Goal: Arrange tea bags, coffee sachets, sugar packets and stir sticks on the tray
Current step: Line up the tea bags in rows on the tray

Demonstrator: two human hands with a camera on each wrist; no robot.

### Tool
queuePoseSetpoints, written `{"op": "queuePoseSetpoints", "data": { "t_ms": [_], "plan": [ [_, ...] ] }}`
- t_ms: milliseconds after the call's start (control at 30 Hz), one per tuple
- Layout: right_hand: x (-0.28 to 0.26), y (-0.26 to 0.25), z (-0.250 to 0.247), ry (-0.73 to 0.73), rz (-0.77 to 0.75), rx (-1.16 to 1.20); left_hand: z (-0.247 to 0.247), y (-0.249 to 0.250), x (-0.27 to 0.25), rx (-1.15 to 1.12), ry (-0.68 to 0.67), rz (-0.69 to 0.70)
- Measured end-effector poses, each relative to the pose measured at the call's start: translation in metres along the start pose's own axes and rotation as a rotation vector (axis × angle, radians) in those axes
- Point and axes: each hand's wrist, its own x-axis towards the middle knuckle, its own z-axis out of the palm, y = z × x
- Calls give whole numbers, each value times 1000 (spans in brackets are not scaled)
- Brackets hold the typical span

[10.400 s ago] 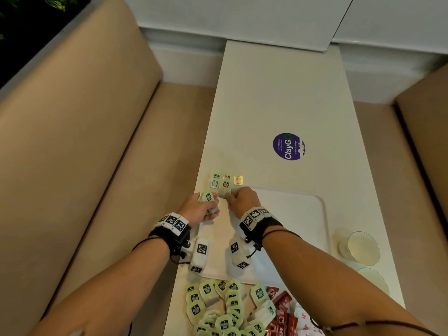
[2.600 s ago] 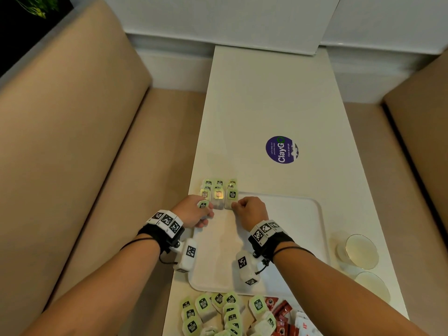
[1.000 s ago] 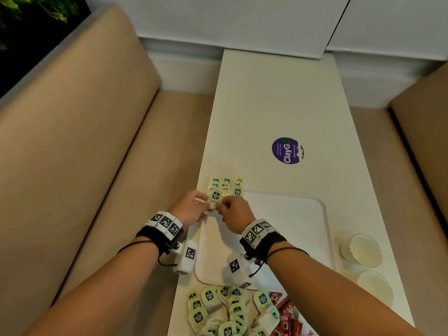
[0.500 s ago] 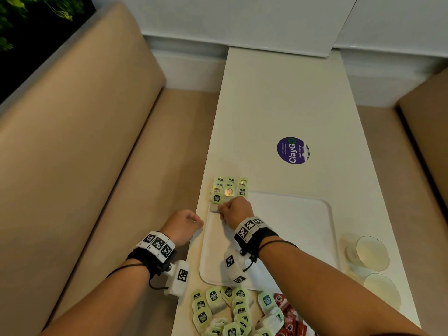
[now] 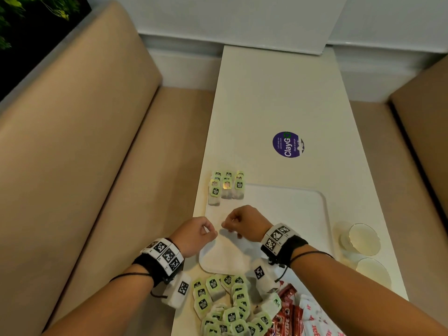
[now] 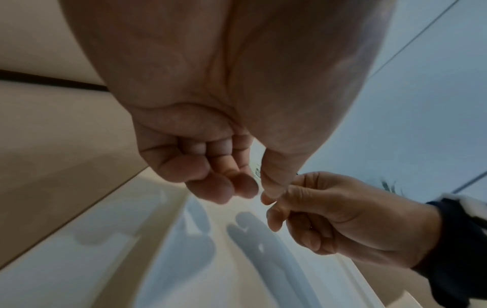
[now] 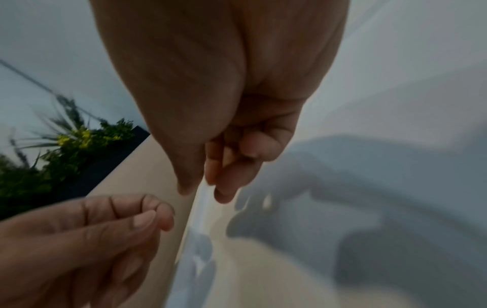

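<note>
The white tray lies on the table. Tea bags with green tags lie in three short columns at its far left corner, some past the rim. The left column reaches nearest to me. My left hand and right hand hover close together over the tray's near left part. Both have curled fingers and hold nothing. The left wrist view shows the left hand curled, with thumb near fingertips. In the right wrist view the right hand is empty. A loose pile of tea bags lies before the tray.
Red coffee sachets and white sugar packets lie right of the pile. Two glasses stand at the table's right edge. A purple sticker marks the far tabletop. Beige benches flank the table.
My right hand has let go of the tea bag in the left column and drawn back toward me. My left hand has moved right, from beside the table to over the tray.
</note>
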Motion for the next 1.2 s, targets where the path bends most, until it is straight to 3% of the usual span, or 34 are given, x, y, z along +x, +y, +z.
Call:
{"op": "queuePoseSetpoints", "data": {
  "t_ms": [233, 467, 633, 1200],
  "plan": [
    [-54, 32, -4, -66, -78, -178, 25, 9, -21, 123, -196, 110],
    [-100, 66, -6, -127, -128, -461, 48, 15, -38, 270, -291, 143],
    [-117, 75, 0, -165, -112, -555, 59, 19, -44, 402, -328, 163],
    [-141, 75, 8, -212, -11, -615, 73, 34, -58, 436, -328, 166]
  ]
}}
